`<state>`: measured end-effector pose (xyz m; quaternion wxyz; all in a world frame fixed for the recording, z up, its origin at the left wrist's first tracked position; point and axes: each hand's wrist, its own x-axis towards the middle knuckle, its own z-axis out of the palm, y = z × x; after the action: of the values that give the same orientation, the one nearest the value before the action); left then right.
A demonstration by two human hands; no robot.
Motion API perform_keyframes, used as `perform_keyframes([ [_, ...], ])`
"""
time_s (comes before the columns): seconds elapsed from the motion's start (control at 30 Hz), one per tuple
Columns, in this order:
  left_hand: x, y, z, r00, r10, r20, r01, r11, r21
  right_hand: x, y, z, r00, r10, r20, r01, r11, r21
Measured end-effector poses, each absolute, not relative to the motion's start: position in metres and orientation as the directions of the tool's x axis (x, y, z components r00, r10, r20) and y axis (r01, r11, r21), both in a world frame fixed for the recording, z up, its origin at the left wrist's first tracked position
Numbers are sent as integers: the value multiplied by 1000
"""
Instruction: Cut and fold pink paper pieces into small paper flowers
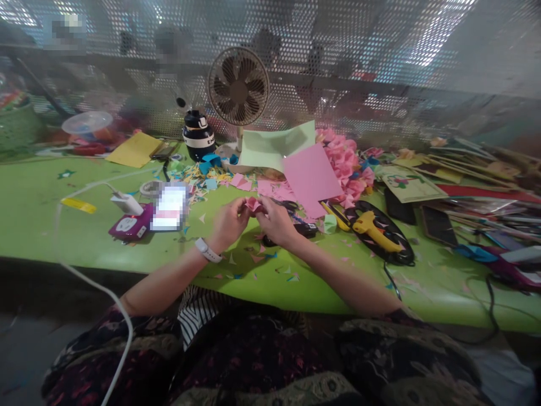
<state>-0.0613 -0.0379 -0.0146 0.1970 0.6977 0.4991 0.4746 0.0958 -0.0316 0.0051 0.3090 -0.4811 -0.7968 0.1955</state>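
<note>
Pinching a small pink paper piece [253,204] between the fingertips of the left hand [230,221] and the right hand [276,221]; closed on it from both sides, fingers curled. Holding it up over the green table [42,231], centred before the body. Folds too small to make out. Wearing a white watch [208,250] on the left wrist.

Below and around the grip: loose scraps [257,258], pink, blue and pale, scattered. Partly behind the right hand, a black object [308,229]; cannot tell what.

Left of the hands: a lit phone [168,208], just beside a purple power strip [146,218] with a white charger [127,203] on it. Farther out, a white cable [129,327] looping over the table edge.

Right of the hands: a small pale green paper piece [330,224], then a yellow glue gun [376,231] across a black tray [404,251]. Past that, two dark phones [439,224].

Beyond the hands: a large pink sheet [313,175] overlapping a pale green sheet [274,148], next to piled pink paper flowers [340,158]. Farther left, a fan [239,87] and a dark bottle [198,148] with a white band. At the back, a mesh screen [380,45].
</note>
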Motion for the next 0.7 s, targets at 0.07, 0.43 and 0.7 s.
perform_keyframes([
  [0.07,-60,-41,-12,68,882,467,526,-429,734,96,-32,6,-322,898,299,660,440,-609],
  [0.43,-50,-41,-43,221,725,653,554,-644,527,96,-37,3,-401,861,314,555,501,-664],
  [0.7,-38,-49,-54,264,648,715,386,-750,537,96,-49,3,-598,743,300,185,493,-850],
])
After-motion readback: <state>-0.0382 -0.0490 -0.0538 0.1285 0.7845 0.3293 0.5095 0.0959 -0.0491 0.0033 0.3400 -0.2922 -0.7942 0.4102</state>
